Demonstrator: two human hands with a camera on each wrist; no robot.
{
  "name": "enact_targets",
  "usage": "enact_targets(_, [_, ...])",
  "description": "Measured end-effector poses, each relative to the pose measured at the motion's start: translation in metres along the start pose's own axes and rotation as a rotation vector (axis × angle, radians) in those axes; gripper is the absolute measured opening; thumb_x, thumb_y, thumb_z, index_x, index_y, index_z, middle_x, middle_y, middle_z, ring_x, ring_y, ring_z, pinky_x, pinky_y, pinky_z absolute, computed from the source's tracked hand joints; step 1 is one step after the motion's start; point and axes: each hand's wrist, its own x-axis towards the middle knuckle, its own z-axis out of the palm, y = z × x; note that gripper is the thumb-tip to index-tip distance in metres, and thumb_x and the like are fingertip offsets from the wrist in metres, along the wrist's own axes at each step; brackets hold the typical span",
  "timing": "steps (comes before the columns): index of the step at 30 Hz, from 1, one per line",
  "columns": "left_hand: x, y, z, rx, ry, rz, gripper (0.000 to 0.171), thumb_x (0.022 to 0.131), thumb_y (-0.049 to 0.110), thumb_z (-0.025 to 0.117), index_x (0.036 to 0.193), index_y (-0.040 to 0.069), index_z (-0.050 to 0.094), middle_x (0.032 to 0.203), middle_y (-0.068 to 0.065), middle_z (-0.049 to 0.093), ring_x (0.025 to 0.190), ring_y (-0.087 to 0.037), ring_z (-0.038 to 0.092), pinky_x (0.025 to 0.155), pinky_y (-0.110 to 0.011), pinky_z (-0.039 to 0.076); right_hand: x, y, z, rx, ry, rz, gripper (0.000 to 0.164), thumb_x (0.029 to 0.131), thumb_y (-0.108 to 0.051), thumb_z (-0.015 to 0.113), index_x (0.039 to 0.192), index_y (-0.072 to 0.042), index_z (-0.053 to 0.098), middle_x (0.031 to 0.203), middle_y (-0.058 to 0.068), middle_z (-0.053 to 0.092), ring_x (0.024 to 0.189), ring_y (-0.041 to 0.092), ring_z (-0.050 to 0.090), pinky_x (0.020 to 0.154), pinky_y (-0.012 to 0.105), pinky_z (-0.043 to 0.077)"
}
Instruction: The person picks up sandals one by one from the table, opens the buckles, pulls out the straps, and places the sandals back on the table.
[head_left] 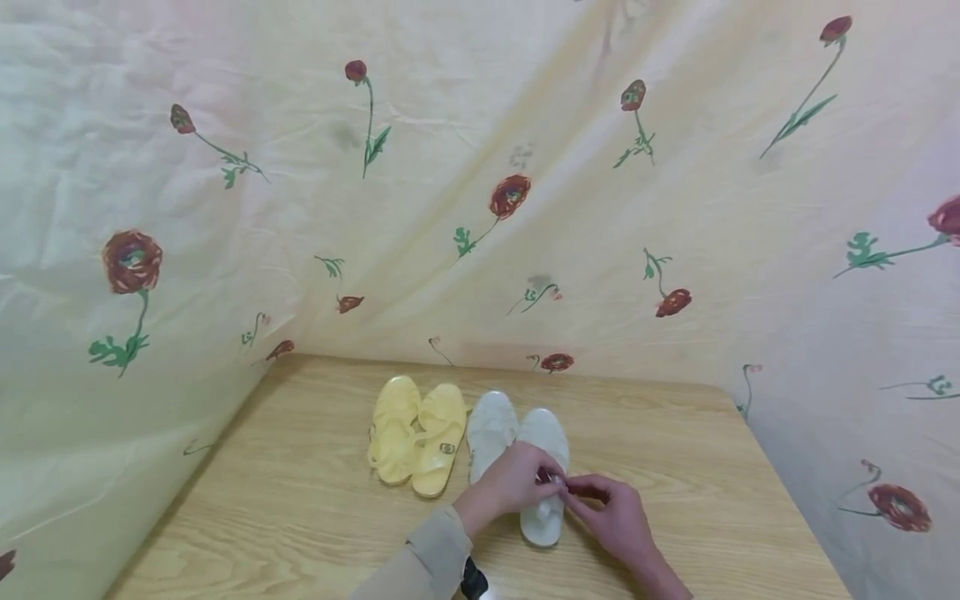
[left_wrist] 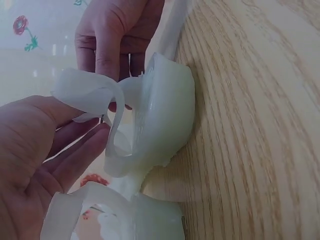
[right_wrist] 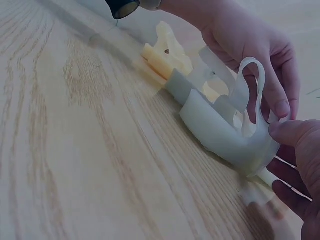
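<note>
A pair of white sandals stands on the table, and both hands work at the strap of the right white sandal [head_left: 542, 529]. My left hand [head_left: 517, 479] comes over the sandal from the left, its fingertips pinching the thin strap [right_wrist: 255, 75]. From the other side my right hand [head_left: 615, 512] pinches the strap's end between thumb and index finger, tip to tip with the left. The strap arches up above the heel [left_wrist: 172, 105]. Fingers mostly hide the fastening. Close by on the left is the other white sandal [head_left: 491, 425], partly behind the left hand.
A pair of yellow sandals [head_left: 438, 467] stands left of the white ones, with a small buckle showing on one strap. The wooden table [head_left: 315, 517] ends at a floral cloth [head_left: 420, 250] hanging at the back and both sides.
</note>
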Motion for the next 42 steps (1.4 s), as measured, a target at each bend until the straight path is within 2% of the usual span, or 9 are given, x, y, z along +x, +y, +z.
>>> enact_targets(5, [-0.003,-0.002,0.0,-0.149,0.018,-0.052,0.009,0.097,0.015,0.078,0.104,0.013,0.083,0.094,0.007,0.081,0.081,0.01,0.063,0.076,-0.008,0.053,-0.001,-0.001,0.0,0.041,-0.007,0.021,0.016,0.086,-0.005,0.087,0.1,-0.01,0.082,0.097,0.007,0.083,0.085,0.004,0.076,0.08,0.019,0.063])
enact_targets(8, [-0.005,0.0,-0.002,-0.181,0.027,-0.052,0.009,0.097,0.015,0.077,0.104,0.012,0.083,0.093,0.006,0.081,0.08,0.01,0.063,0.075,-0.009,0.054,-0.001,-0.001,0.0,0.058,0.0,0.037,0.017,0.085,-0.003,0.087,0.1,-0.009,0.082,0.096,0.01,0.083,0.082,0.0,0.075,0.075,0.019,0.063])
enact_targets(14, [-0.004,0.007,-0.005,-0.058,0.043,0.022,0.012,0.094,0.012,0.074,0.102,0.013,0.083,0.085,0.008,0.079,0.071,0.009,0.06,0.067,-0.006,0.049,0.001,-0.001,0.0,0.057,-0.004,0.04,0.016,0.086,-0.001,0.086,0.1,-0.008,0.082,0.098,0.011,0.083,0.086,-0.001,0.075,0.077,0.019,0.063])
enact_targets(19, [-0.002,0.012,-0.008,0.119,0.042,0.099,0.015,0.089,0.014,0.077,0.101,0.016,0.085,0.084,0.01,0.08,0.067,0.008,0.057,0.062,-0.003,0.042,0.002,-0.002,0.001,0.056,-0.021,0.037,0.018,0.086,0.004,0.084,0.1,-0.007,0.082,0.101,0.012,0.082,0.089,-0.002,0.074,0.079,0.018,0.063])
enact_targets(23, [-0.001,0.013,-0.007,0.213,0.032,0.103,0.011,0.092,0.019,0.082,0.102,0.018,0.085,0.089,0.01,0.082,0.07,0.009,0.059,0.065,-0.003,0.043,0.001,-0.002,0.002,0.064,-0.024,0.038,0.02,0.085,0.005,0.085,0.101,-0.007,0.082,0.102,0.012,0.082,0.09,-0.002,0.073,0.079,0.018,0.063])
enact_targets(25, [-0.002,0.012,-0.006,0.195,0.025,0.076,0.01,0.093,0.019,0.082,0.103,0.018,0.085,0.091,0.009,0.082,0.07,0.009,0.059,0.066,-0.005,0.045,0.001,-0.002,0.002,0.074,-0.026,0.051,0.019,0.086,0.003,0.085,0.101,-0.008,0.082,0.102,0.011,0.082,0.091,-0.001,0.074,0.08,0.018,0.063])
enact_targets(35, [-0.005,0.0,-0.002,-0.159,0.044,-0.075,0.007,0.096,0.016,0.079,0.101,0.012,0.084,0.092,0.005,0.082,0.077,0.009,0.063,0.075,-0.01,0.054,-0.001,-0.005,0.002,0.088,-0.011,0.107,0.015,0.088,-0.005,0.086,0.1,-0.011,0.08,0.102,0.005,0.08,0.094,0.009,0.077,0.079,0.018,0.063])
enact_targets(38, [-0.005,0.002,-0.003,-0.159,0.042,-0.071,0.006,0.095,0.013,0.079,0.099,0.012,0.083,0.088,0.007,0.08,0.075,0.009,0.061,0.073,-0.01,0.053,-0.002,-0.004,0.003,0.102,-0.006,0.08,0.014,0.088,-0.004,0.086,0.1,-0.01,0.08,0.101,0.006,0.08,0.094,0.01,0.077,0.079,0.019,0.063])
enact_targets(42, [-0.005,0.01,-0.007,-0.031,0.028,-0.001,0.012,0.091,0.011,0.077,0.1,0.013,0.084,0.083,0.009,0.078,0.066,0.009,0.054,0.064,-0.007,0.047,-0.002,-0.003,0.004,0.129,-0.005,0.035,0.014,0.089,0.0,0.083,0.1,-0.008,0.08,0.1,0.01,0.08,0.091,0.005,0.077,0.079,0.02,0.064])
